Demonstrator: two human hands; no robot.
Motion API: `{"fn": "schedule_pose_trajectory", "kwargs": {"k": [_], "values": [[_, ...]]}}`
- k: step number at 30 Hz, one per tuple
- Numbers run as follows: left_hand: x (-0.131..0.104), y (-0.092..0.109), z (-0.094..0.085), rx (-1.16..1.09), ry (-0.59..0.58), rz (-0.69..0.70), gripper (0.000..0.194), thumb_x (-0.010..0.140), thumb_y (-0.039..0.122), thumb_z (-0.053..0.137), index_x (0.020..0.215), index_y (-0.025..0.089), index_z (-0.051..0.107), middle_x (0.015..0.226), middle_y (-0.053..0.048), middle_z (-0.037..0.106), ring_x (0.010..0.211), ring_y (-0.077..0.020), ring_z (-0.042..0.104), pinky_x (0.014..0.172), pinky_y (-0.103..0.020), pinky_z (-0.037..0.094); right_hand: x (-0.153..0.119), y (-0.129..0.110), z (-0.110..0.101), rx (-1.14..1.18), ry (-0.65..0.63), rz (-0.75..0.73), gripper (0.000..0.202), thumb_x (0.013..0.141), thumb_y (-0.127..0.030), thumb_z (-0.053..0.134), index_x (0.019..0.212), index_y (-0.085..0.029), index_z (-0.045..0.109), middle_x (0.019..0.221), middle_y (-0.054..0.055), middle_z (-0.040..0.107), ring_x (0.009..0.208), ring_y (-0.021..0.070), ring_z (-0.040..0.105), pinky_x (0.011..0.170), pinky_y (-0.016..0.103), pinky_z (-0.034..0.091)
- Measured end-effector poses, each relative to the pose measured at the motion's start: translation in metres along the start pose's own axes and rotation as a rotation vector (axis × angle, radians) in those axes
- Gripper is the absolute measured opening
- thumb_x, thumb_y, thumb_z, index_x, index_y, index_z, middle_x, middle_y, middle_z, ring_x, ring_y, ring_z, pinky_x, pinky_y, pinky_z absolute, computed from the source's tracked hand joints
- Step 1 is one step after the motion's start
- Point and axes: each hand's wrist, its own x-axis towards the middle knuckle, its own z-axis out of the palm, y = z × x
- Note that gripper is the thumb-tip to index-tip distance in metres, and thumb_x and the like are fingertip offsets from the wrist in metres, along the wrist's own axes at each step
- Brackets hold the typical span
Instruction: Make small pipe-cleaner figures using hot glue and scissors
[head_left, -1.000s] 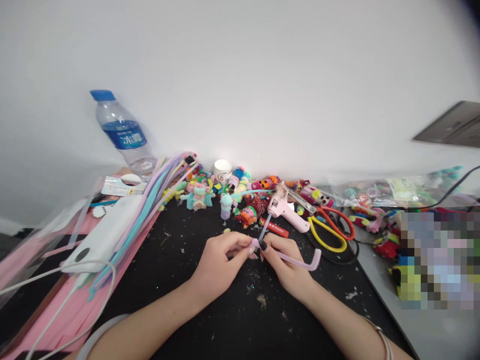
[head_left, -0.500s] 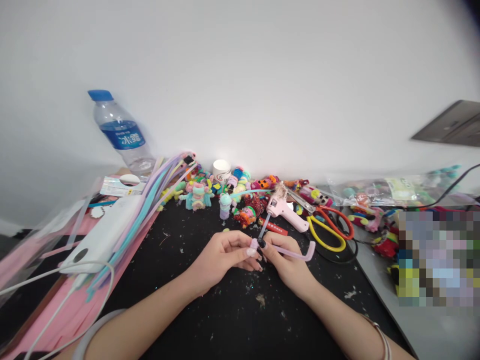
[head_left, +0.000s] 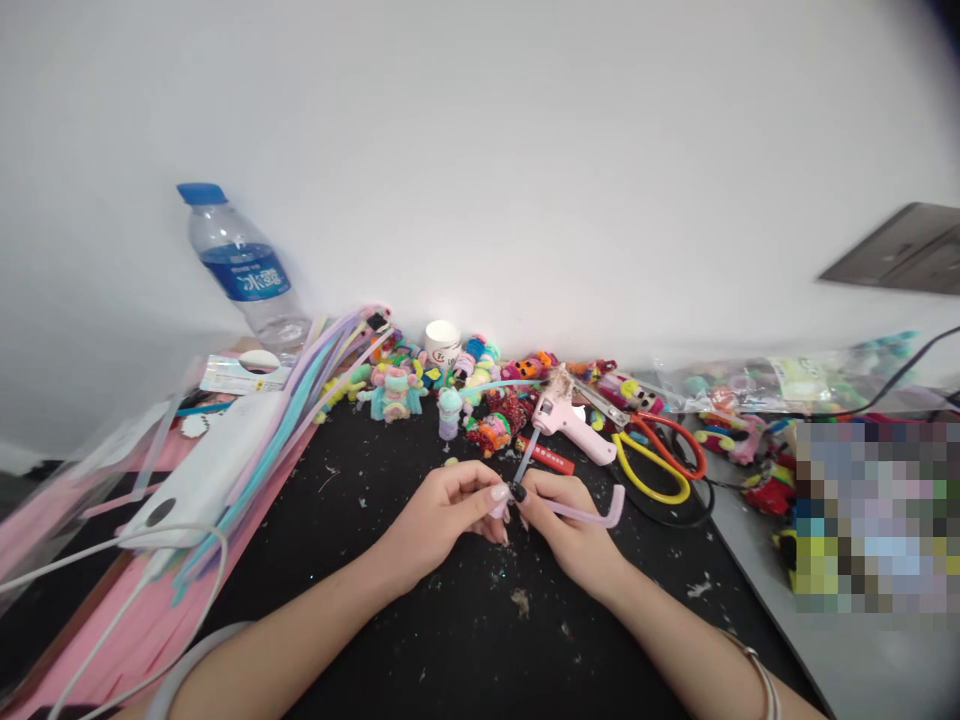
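Both my hands meet over the black work surface (head_left: pixel 450 640), pinching a light purple pipe cleaner (head_left: pixel 589 514). Its wound end sits between the fingertips of my left hand (head_left: pixel 457 510), mostly covered by them. My right hand (head_left: pixel 566 525) grips it close to that end with thumb and forefinger. From there the pipe cleaner's tail runs out to the right, and its tip bends upward. Just beyond my fingers lies a pink glue gun (head_left: pixel 574 430) with a glue stick (head_left: pixel 527 455) pointing toward my hands.
Scissors with yellow and orange handles (head_left: pixel 652 490) lie right of the glue gun. Small fuzzy figures (head_left: pixel 394 390) line the wall. At left are a bundle of pipe cleaners (head_left: pixel 281 445), a white power bank-like box (head_left: pixel 202 465) with a cable, and a plastic bottle (head_left: pixel 244 260).
My fingertips have turned the wound end slightly, tipping it lower between them. The pipe cleaner's bent tail has shifted a little to the left.
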Motion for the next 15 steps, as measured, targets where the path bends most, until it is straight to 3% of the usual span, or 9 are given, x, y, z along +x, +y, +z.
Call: {"fn": "schedule_pose_trajectory", "kwargs": {"k": [10,15], "values": [[-0.0041,0.0003,0.0006,-0.212,-0.105,-0.08,0.016,0.082,0.023,0.059,0.071,0.011,0.058,0.064,0.001,0.053,0.053,-0.0056,0.05,0.055,-0.019,0.043,-0.0003,0.0011,-0.001,0.13,-0.036,0.007,0.036,0.089,-0.036,0.044,0.059,-0.016,0.047,0.055,-0.004,0.038,0.052,0.0094,0.034,0.049,0.023,0.025],[-0.0007,-0.0006,-0.0006,-0.176,-0.051,-0.058,0.02,0.085,0.029,0.054,0.074,0.012,0.057,0.069,0.0,0.054,0.056,-0.0075,0.053,0.058,-0.022,0.045,0.0008,0.0012,-0.0023,0.108,0.008,0.023,0.038,0.089,-0.037,0.045,0.057,-0.016,0.047,0.053,-0.004,0.039,0.05,0.0094,0.034,0.048,0.022,0.025]]}}
